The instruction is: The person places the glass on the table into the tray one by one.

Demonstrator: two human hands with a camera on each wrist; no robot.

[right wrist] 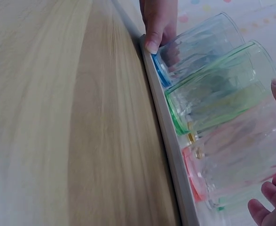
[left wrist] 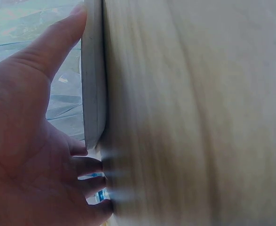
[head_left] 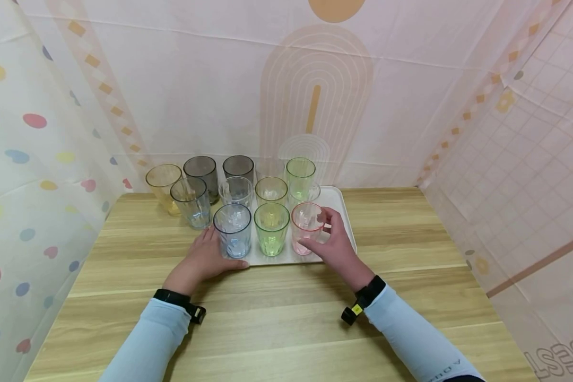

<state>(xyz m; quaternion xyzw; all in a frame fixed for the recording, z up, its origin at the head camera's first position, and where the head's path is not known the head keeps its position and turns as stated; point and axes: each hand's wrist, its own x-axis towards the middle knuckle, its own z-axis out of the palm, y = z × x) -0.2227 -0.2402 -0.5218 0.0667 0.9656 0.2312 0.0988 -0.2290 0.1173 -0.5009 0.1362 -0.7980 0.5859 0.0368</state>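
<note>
In the head view, a pink-rimmed glass (head_left: 307, 228) stands upright at the front right of a white tray (head_left: 333, 204). My right hand (head_left: 336, 241) is curved round it, thumb at its front and fingers at its right side. My left hand (head_left: 205, 260) is spread at the tray's front left corner, thumb along the front edge, fingers reaching back beside a blue glass (head_left: 234, 233). The left wrist view shows that straight thumb (left wrist: 62, 40) against the tray's edge (left wrist: 91, 75). Between the blue and pink glasses stands a green glass (head_left: 272, 231).
Behind the front row stand an amber glass (head_left: 271, 190), a clear glass (head_left: 236, 190), a grey glass (head_left: 239, 167) and another green glass (head_left: 301, 168). Left of the tray are a yellow glass (head_left: 164, 183) and dark glasses. A patterned cloth (head_left: 196, 79) hangs behind the wooden table (head_left: 286, 323).
</note>
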